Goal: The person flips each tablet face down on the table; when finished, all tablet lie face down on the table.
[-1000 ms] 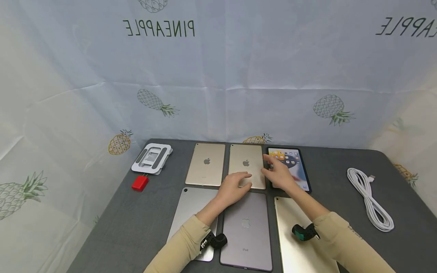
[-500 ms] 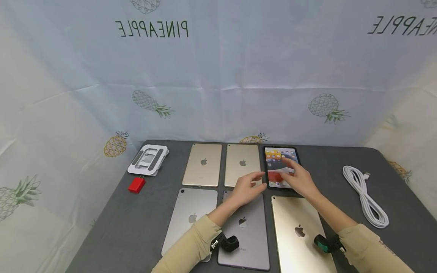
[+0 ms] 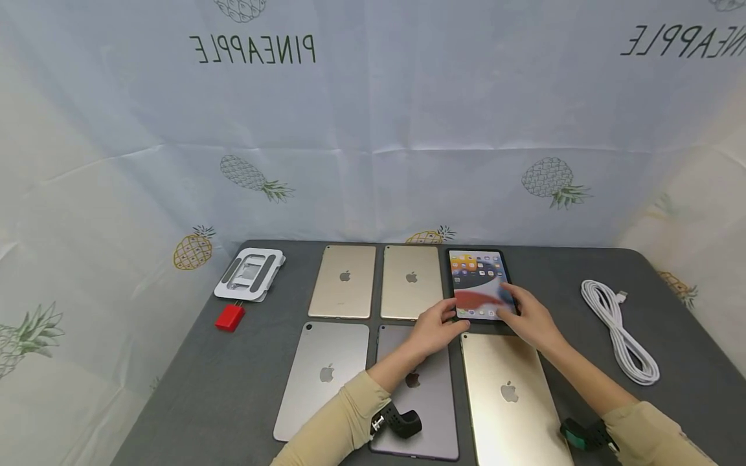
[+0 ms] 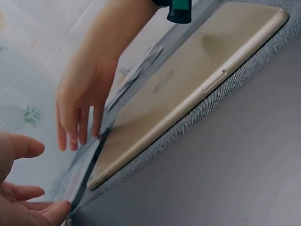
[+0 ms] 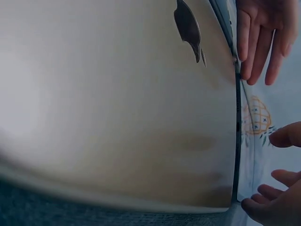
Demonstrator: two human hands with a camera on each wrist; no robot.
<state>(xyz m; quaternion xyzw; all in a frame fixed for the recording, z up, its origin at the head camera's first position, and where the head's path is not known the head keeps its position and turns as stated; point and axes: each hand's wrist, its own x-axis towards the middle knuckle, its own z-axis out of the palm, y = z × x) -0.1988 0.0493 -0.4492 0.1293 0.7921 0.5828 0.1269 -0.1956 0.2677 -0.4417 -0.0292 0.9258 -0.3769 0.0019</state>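
Note:
A lit tablet [image 3: 474,275] lies screen up at the back right of the two rows, app icons on its display. My left hand [image 3: 434,329] is at its lower left corner, thumb at the near edge. Along its right edge is my right hand [image 3: 531,320], fingertips overlapping the screen's side. Both hands have their fingers extended and spread. Just nearer lies a large gold tablet [image 3: 501,382], back up; it fills much of the right wrist view. A grey tablet [image 3: 431,414] sits partly under my left forearm.
Two gold tablets [image 3: 342,291] [image 3: 411,294] lie back up to the left, with a silver tablet [image 3: 317,395] nearer. At the far left are a white folding stand [image 3: 249,275] and a red charger plug [image 3: 230,318]. A coiled white cable [image 3: 620,333] lies right.
Both hands have moved right, from the second gold tablet to the lit tablet. My right hand passed over its screen to the right edge; the left came to its lower left corner.

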